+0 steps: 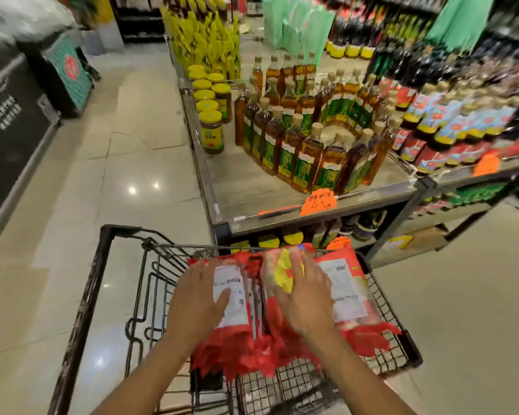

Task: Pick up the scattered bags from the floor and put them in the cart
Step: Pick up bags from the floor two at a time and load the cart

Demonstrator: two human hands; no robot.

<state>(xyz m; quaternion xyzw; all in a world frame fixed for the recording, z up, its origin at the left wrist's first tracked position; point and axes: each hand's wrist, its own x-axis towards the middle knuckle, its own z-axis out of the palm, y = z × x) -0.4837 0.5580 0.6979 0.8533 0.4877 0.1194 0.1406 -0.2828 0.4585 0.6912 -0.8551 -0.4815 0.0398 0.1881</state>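
Several red bags (240, 339) with white and yellow labels lie stacked across the right half of a black wire cart (84, 298). My left hand (197, 298) rests flat on the leftmost bag, fingers spread over its white label. My right hand (304, 295) lies flat on a bag with a yellow patch, fingers apart. Both hands press on top of the pile rather than grip it. A further red bag (349, 290) leans against the cart's right wall. The cart's left half shows bare wire.
A display table (252, 187) with oil bottles (300, 145) and yellow-lidded jars (212, 131) stands just beyond the cart. Shelves of bottles (450, 121) run to the right. A dark chest freezer (15, 130) lines the left side. Tiled floor (126, 175) lies between.
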